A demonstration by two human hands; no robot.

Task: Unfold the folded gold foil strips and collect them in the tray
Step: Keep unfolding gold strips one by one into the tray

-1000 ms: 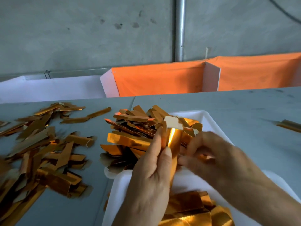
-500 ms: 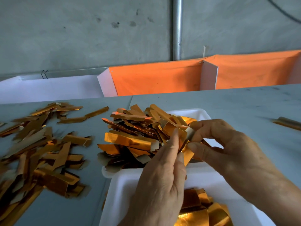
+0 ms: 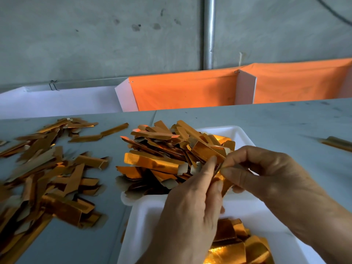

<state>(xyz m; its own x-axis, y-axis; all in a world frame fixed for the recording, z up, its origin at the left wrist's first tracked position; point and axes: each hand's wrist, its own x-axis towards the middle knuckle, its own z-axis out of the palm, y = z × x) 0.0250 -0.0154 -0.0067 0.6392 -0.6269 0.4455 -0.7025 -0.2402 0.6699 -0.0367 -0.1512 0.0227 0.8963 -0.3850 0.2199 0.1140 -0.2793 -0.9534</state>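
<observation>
Both hands — left hand (image 3: 192, 210), right hand (image 3: 266, 174) — pinch one foil strip (image 3: 221, 177) over the tray (image 3: 144, 216).

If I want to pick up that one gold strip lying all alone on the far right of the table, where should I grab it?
Pinch the lone gold strip across its narrow width, near its left end, coming straight down from above. It lies flat on the grey table with bare surface around it, so only its long thin edges give fingers anything to catch. Its right end runs out of view.
</observation>
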